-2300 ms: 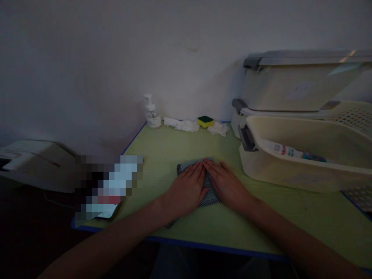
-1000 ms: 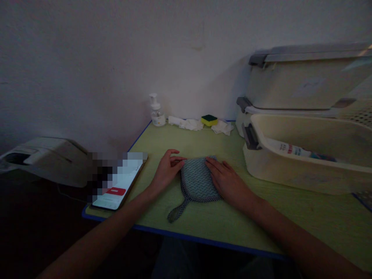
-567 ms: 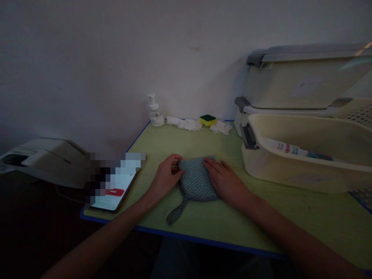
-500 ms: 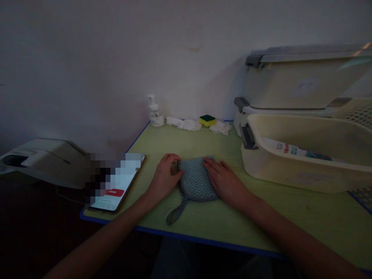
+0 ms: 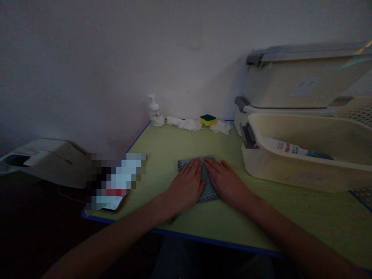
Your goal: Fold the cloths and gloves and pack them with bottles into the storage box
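A square grey-blue woven cloth [image 5: 209, 190] with a dark checked border lies on the green tabletop, in the middle of the head view. My left hand [image 5: 187, 184] rests flat over its left half, fingers stretched toward the far edge. On the right part of the cloth lies my right hand [image 5: 228, 180], also flat with the fingers extended. Both hands press on the cloth from above without gripping it. Most of the cloth's hanging loop is hidden beneath my left wrist and forearm.
A phone [image 5: 122, 180] lies at the table's left edge. Along the wall stand a pump bottle [image 5: 157, 116], crumpled white tissues [image 5: 188, 124] and a yellow-green sponge [image 5: 207, 121]. An open cream bin [image 5: 290, 174] with a packet [image 5: 290, 148] inside occupies the right, before another lidded box [image 5: 290, 85].
My left hand has let go of the cloth's left edge and moved right, now lying flat on top of it. My right hand has stayed nearly in place.
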`<state>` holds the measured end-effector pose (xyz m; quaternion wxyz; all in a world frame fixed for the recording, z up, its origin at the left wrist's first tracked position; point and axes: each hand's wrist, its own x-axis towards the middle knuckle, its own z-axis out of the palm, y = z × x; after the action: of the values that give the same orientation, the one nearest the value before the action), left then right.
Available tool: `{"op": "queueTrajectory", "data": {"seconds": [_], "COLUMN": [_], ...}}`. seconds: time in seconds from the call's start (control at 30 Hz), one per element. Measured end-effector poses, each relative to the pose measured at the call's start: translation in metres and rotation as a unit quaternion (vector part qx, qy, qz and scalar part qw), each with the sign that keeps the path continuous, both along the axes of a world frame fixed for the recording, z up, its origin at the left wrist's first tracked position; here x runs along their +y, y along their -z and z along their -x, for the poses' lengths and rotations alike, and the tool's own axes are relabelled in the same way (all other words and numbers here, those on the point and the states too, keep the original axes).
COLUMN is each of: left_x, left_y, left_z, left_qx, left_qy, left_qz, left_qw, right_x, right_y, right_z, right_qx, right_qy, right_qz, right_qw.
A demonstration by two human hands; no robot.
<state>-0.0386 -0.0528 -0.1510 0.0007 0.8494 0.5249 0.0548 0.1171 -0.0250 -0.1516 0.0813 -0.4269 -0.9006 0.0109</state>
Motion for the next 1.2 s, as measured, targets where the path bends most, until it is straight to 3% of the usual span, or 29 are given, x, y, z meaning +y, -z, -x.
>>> {"op": "queueTrajectory", "data": {"seconds": [0.43, 0.73, 0.97, 1.2], "left_x": [-0.009, -0.012, -0.013, 0.018], "left_y": [0.000, 0.008, 0.007, -0.004], "left_z": [0.013, 0.033, 0.026, 0.006], "left_qx": [0.040, 0.035, 0.042, 0.046], "left_qy": [-0.023, 0.002, -0.019, -0.082], "left_qz": [0.001, -0.036, -0.040, -0.005], "left_qw": [0.999, 0.999, 0.998, 0.996], "right_x": [-0.003, -0.001, 0.009, 0.040], "right_y": [-0.005, -0.003, -0.004, -0.013], "right_z": [-0.001, -0.006, -0.010, -0.009], "right_qx": [-0.047, -0.031, -0.025, -0.014], "right_qy": [0.054, 0.024, 0.014, 0.067], "right_qz": [0.029, 0.022, 0.012, -0.042], "right_qw": [0.997, 0.999, 1.000, 0.997]}}
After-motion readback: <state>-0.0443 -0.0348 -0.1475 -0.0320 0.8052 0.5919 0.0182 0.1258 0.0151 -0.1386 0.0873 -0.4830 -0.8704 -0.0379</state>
